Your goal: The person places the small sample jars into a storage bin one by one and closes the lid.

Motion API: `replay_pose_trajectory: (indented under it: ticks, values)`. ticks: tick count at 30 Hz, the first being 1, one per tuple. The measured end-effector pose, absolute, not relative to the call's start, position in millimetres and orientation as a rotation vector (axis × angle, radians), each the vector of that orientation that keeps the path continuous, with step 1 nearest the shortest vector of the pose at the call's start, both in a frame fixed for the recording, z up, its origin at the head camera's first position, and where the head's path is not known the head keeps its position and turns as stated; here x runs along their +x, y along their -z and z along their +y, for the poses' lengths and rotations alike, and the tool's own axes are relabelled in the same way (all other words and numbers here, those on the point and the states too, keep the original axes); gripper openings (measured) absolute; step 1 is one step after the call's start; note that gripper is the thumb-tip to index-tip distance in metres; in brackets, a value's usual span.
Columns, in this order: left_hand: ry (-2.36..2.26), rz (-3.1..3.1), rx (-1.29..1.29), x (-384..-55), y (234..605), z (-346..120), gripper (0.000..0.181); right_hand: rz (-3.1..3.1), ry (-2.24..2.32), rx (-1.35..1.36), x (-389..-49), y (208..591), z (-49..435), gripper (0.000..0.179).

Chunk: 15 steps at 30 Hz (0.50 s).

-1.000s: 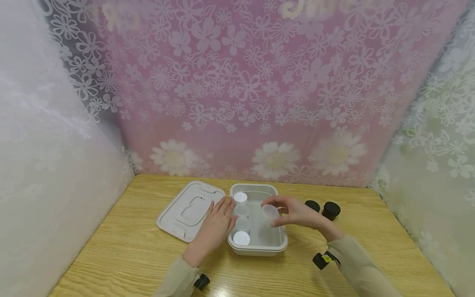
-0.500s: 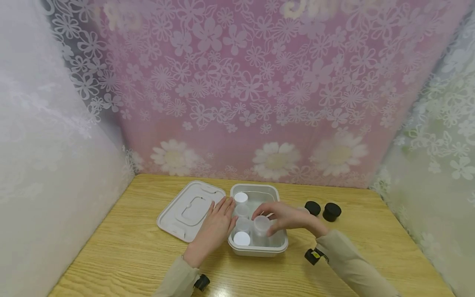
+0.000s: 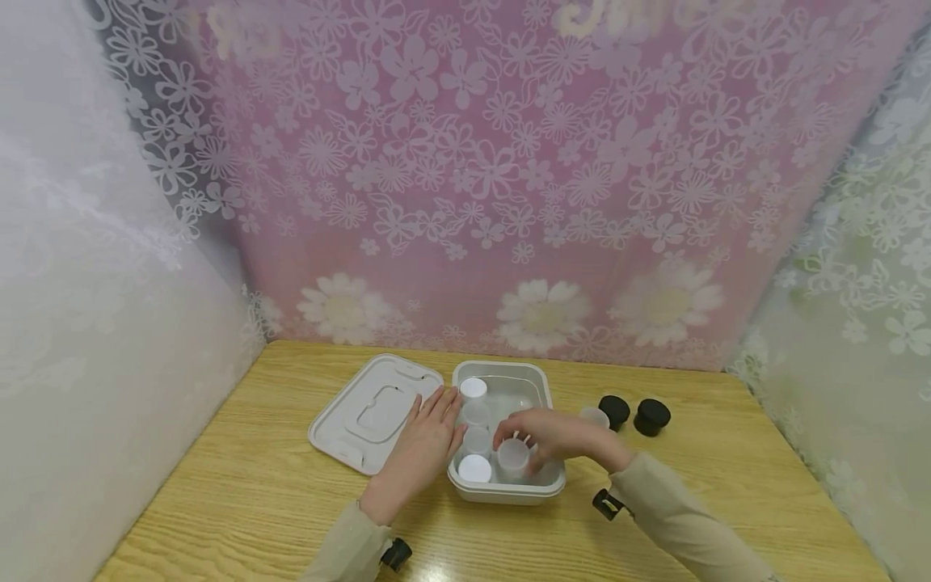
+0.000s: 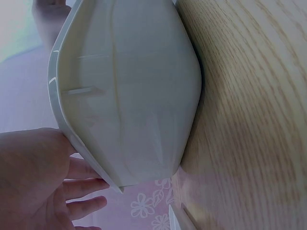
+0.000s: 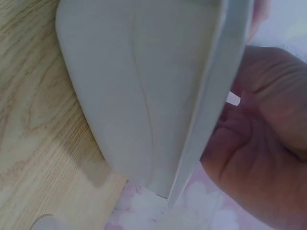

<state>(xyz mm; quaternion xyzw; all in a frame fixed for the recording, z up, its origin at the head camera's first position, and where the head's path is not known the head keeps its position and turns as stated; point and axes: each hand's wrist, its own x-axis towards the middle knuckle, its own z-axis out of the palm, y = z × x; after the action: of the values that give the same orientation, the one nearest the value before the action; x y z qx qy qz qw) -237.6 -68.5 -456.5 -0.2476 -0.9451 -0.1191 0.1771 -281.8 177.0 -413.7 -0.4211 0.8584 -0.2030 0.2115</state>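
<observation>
A pale grey plastic box (image 3: 502, 490) stands uncovered on the table. Inside its front right part my right hand (image 3: 556, 436) grips a small translucent round tub (image 3: 514, 457) between thumb and fingers. Along the box's left side runs a row of small round tubs, two with white tops (image 3: 475, 469) and two translucent ones (image 3: 477, 441) between them. My left hand (image 3: 429, 440) rests at the left rim, fingers straight. In the left wrist view that hand (image 4: 38, 177) lies by the rim. The box wall (image 5: 120, 96) hides the tub and my right fingertips in the right wrist view.
The box's lid (image 3: 356, 436) lies on the table to the left, partly under my left hand. Right of the box stand two black round containers (image 3: 651, 417) and a translucent tub (image 3: 595, 416). A flowered curtain (image 3: 465, 202) hangs behind the table.
My right hand has moved toward the front of the box and lower into it with the translucent tub. A translucent tub beside the black containers has come into view. The left hand stays put.
</observation>
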Motion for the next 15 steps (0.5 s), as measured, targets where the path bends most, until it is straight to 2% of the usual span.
replay_pose_trajectory:
  ticks: [7,15]
  values:
    - [0.352,-2.684,-0.699,-237.7,456.6,-68.0,0.049,2.446,0.399,-1.167,-275.7,417.7,170.8,0.045]
    - [0.35,-2.672,-0.69,-237.3,456.6,-68.3,0.049,2.395,0.431,-1.07,-269.9,413.9,171.1,0.044]
